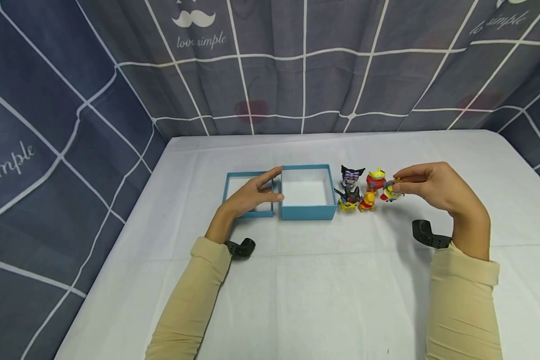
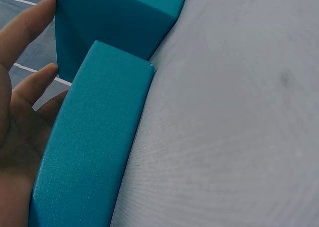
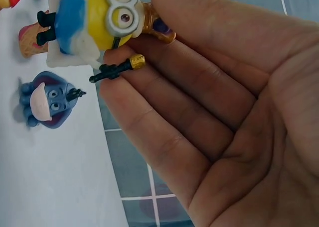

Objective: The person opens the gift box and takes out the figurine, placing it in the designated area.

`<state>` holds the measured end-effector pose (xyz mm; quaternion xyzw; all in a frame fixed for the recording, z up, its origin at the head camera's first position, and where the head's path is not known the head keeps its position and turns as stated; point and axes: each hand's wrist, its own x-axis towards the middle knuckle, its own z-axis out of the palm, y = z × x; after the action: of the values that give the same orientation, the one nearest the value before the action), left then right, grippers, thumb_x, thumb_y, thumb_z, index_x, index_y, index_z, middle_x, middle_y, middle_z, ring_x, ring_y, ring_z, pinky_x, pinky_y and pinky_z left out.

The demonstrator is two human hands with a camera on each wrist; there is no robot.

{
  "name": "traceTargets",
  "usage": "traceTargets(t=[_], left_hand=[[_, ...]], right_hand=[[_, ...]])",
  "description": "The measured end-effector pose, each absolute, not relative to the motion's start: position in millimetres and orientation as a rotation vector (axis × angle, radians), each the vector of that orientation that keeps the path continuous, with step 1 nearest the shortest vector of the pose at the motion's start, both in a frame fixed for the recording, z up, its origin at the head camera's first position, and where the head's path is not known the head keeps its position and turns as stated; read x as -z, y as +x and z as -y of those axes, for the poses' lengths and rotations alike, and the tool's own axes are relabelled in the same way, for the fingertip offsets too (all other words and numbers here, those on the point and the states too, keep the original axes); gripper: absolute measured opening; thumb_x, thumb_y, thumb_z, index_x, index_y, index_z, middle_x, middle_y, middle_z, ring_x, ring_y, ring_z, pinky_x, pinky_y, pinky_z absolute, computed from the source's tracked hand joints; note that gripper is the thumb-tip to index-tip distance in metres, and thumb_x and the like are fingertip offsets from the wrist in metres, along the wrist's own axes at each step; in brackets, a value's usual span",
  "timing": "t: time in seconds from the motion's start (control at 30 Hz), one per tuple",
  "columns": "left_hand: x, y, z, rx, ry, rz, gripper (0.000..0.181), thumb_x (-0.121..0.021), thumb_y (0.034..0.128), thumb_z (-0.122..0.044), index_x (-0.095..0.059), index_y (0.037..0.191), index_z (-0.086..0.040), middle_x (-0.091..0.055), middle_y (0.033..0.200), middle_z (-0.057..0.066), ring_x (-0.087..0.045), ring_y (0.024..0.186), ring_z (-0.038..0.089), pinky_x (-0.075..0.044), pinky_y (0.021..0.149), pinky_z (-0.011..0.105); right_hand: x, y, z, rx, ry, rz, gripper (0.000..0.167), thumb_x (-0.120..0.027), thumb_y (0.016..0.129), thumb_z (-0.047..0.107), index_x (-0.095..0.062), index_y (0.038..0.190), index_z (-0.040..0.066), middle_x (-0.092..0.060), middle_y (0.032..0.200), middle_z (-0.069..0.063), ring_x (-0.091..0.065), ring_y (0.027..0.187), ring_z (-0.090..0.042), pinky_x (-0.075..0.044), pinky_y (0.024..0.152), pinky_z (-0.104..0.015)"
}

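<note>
In the head view my left hand (image 1: 247, 196) reaches over the shallow blue lid (image 1: 257, 214), its fingers at the left edge of the deeper blue box (image 1: 309, 213). The left wrist view shows fingertips touching the box wall (image 2: 109, 33), with the lid's side (image 2: 94, 137) in front. My right hand (image 1: 445, 187) pinches a minion figurine (image 3: 94, 20) with a crown and a dark, gold-tipped staff (image 3: 114, 71). A blue donkey figurine (image 3: 50, 100) stands close by on the table. The white inside of the box shows nothing in it.
Right of the box stand a black-eared figurine (image 1: 351, 176), a dark-winged one on yellow (image 1: 350, 199), a green-headed one in red (image 1: 376, 179) and a yellow bear (image 1: 367, 201). A white cloth covers the table (image 1: 333, 290); grey checked curtains (image 1: 274, 90) hang behind.
</note>
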<state>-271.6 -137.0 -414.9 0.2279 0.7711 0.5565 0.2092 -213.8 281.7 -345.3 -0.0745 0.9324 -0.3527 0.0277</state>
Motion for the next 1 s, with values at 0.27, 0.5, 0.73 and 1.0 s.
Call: traceTargets(t=[0.27,0.5,0.73,1.0], left_hand=[[415.6,-271.4,136.6,-1.539,0.632,-2.152,0.078,-0.072,0.0915,-0.031,-0.028,0.156,-0.037,-0.021,0.16,-0.013,-0.023,0.145,0.035,-0.027,0.114,0.053],[416.9,-271.0,136.2,-1.543,0.619,-2.156,0.077,-0.072,0.0913,-0.03,-0.03,0.155,-0.038,-0.021,0.159,-0.014,-0.024,0.145,0.035,-0.027,0.114,0.052],[416.3,-270.7,136.1,-1.547,0.622,-2.161,0.077,-0.072,0.0909,-0.031,-0.03,0.155,-0.039,-0.022,0.159,-0.015,-0.024,0.145,0.035,-0.028,0.113,0.053],[416.7,-271.3,136.0,-1.536,0.621,-2.171,0.077,-0.073,0.0905,-0.033,-0.03,0.154,-0.039,-0.022,0.159,-0.015,-0.025,0.145,0.033,-0.028,0.114,0.052]], right_hand=[[351.9,-216.8,-285.7,1.043,-0.173,-2.838,0.045,-0.072,0.093,0.029,-0.067,0.123,-0.004,-0.073,0.104,-0.015,-0.064,0.096,-0.018,-0.046,0.084,-0.038],[358.1,-217.6,-288.4,1.035,-0.19,-2.817,0.041,-0.072,0.092,0.024,-0.067,0.12,-0.005,-0.073,0.102,-0.015,-0.065,0.092,-0.018,-0.047,0.081,-0.034],[362.2,-219.2,-290.4,1.059,-0.209,-2.803,0.041,-0.074,0.09,0.023,-0.068,0.119,-0.006,-0.073,0.101,-0.015,-0.064,0.084,-0.004,-0.047,0.073,-0.017],[364.6,-222.6,-289.1,1.058,-0.143,-2.744,0.045,-0.074,0.091,0.023,-0.064,0.122,-0.008,-0.073,0.103,-0.014,-0.066,0.089,-0.014,-0.048,0.077,-0.025]])
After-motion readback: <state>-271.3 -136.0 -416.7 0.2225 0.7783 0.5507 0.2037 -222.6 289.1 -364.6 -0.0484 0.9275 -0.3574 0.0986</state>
